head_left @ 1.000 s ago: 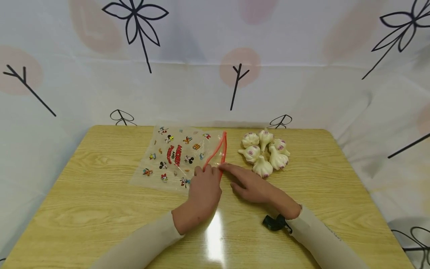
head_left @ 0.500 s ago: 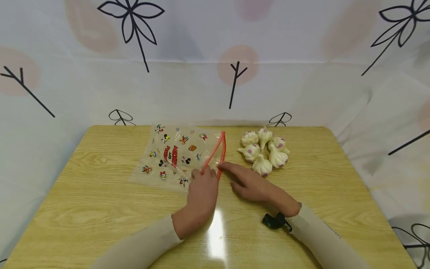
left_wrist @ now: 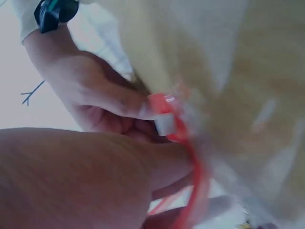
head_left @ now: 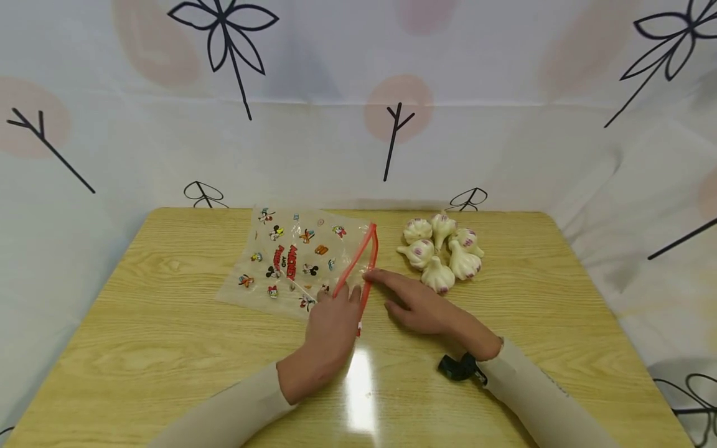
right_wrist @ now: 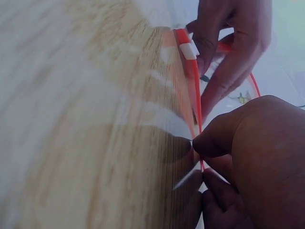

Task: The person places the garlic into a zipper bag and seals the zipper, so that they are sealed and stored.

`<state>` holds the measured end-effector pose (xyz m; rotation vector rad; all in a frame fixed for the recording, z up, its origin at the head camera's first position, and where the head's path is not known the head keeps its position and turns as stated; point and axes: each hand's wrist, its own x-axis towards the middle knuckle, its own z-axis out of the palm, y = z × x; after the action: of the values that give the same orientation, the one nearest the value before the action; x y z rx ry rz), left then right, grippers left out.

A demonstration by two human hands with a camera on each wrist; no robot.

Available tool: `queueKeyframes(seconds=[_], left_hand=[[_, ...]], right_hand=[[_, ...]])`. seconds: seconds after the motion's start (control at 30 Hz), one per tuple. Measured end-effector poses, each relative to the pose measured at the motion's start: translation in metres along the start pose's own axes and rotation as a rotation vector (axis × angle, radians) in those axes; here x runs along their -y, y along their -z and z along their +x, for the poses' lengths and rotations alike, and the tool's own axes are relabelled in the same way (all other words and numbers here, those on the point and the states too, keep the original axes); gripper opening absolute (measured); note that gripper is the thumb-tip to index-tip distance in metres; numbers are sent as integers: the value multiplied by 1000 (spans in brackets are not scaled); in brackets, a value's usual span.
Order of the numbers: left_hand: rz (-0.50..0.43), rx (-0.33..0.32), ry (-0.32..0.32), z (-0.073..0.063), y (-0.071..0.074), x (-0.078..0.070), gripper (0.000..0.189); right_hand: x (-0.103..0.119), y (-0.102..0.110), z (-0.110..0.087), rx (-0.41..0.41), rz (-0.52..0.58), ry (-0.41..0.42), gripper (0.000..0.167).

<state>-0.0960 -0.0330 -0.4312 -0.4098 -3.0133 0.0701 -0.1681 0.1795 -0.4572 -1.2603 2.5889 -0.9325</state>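
A clear zip bag (head_left: pixel 302 255) with cartoon prints lies on the table, its red-edged mouth (head_left: pixel 372 249) parted on the right. My left hand (head_left: pixel 332 326) is at the near part of the mouth, fingers extended between the red strips; the left wrist view shows the red strip (left_wrist: pixel 198 191) passing around them. My right hand (head_left: pixel 417 305) rests on the table, its forefinger touching the outer strip and its thumb apart from it. In the right wrist view, a white slider (right_wrist: pixel 189 50) sits at the strip's end beside my left hand. Several garlic bulbs (head_left: pixel 439 277) stand in a ring beyond my right hand.
The wooden table (head_left: pixel 140 348) extends around the bag, with a patterned cloth (head_left: pixel 313 149) hanging behind its back edge. A black strap mount (head_left: pixel 462 368) sits under my right cuff.
My left hand has shifted slightly left and toward me. Its fingers have straightened, baring the near end of the red mouth. My right hand has stayed in place.
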Motion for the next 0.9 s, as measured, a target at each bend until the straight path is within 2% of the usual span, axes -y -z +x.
queueKeyframes(seconds=[0.1, 0.17, 0.23, 0.4, 0.53, 0.9], left_hand=[[-4, -60, -83, -4, -3, 8, 46], [10, -79, -127, -6, -4, 13, 50], [8, -81, -144, -7, -4, 16, 51], [-64, -35, -129, -10, -2, 17, 50], [-107, -30, -117, -11, -2, 14, 51], [-37, -65, -120, -16, -4, 15, 55]], right_hand=[[0, 1, 0, -2, 1, 8, 60], [0, 1, 0, -4, 2, 11, 60], [0, 2, 0, -6, 3, 13, 60], [0, 3, -1, -3, 6, 6, 60], [0, 3, -2, -2, 3, 3, 60], [10, 4, -2, -5, -31, 10, 63]])
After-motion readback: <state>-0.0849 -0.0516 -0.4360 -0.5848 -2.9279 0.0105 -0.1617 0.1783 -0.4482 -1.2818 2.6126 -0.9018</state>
